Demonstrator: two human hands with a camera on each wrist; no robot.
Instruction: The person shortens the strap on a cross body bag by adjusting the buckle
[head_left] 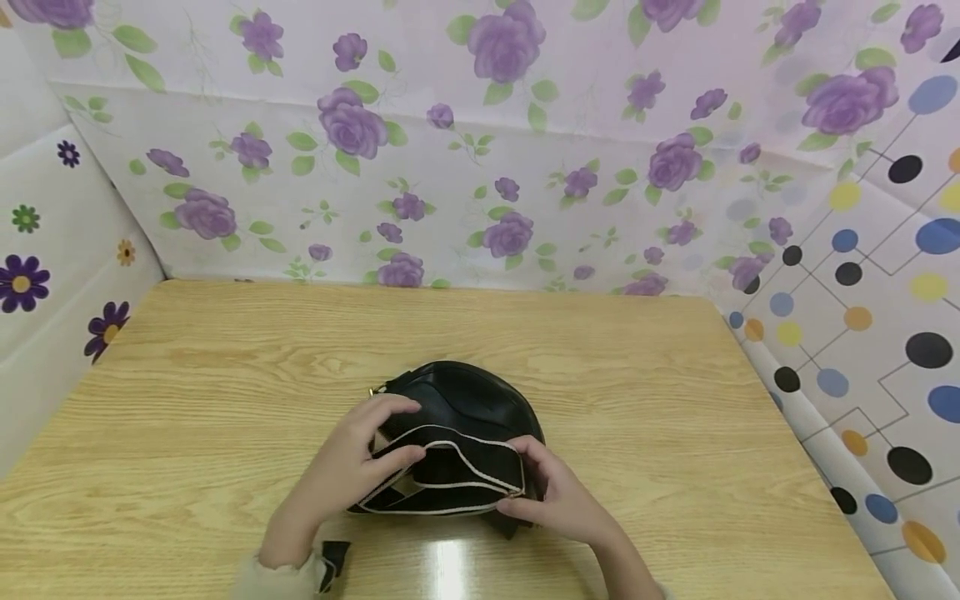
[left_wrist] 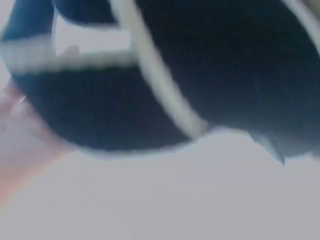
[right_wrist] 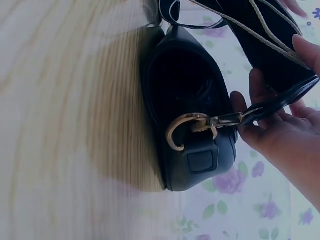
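Note:
A black handbag [head_left: 457,392] lies on the table, its rounded side away from me. Its wide black shoulder strap [head_left: 491,461], edged in off-white, is folded into loops on the near side. My left hand [head_left: 345,458] holds the loops' left side, thumb along an edge, index finger over the bag. At the other end my right hand [head_left: 558,492] pinches the strap between thumb and fingers. In the right wrist view a metal clasp [right_wrist: 225,121] joins the strap to a gold ring [right_wrist: 175,132] on the bag. Close up, the strap [left_wrist: 100,110] is blurred in the left wrist view.
The wooden table [head_left: 225,375] spreads around the bag. Behind it stands a wall covering with purple flowers [head_left: 352,125]; a dotted covering [head_left: 847,317] borders the right side. A small black piece [head_left: 335,557] shows by the left cuff.

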